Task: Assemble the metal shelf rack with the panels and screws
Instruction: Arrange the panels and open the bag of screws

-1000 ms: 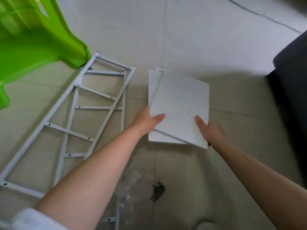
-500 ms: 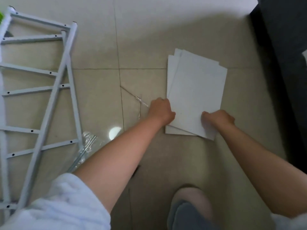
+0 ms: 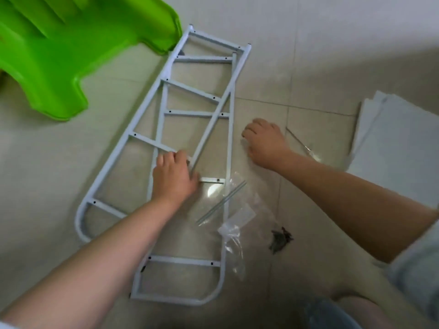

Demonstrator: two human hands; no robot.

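Nothing looks joined yet: the side frames [image 3: 190, 89] lie overlapped, panels [image 3: 399, 143] stacked right, screws [image 3: 280, 238] heaped near; the left hand [image 3: 174, 179] grips a frame rung, while the right hand [image 3: 264, 141] curls, its hold unclear.

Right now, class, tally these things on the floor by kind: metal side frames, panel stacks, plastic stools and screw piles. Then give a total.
white metal side frames: 2
stack of white panels: 1
green plastic stool: 1
pile of dark screws: 1
Total: 5
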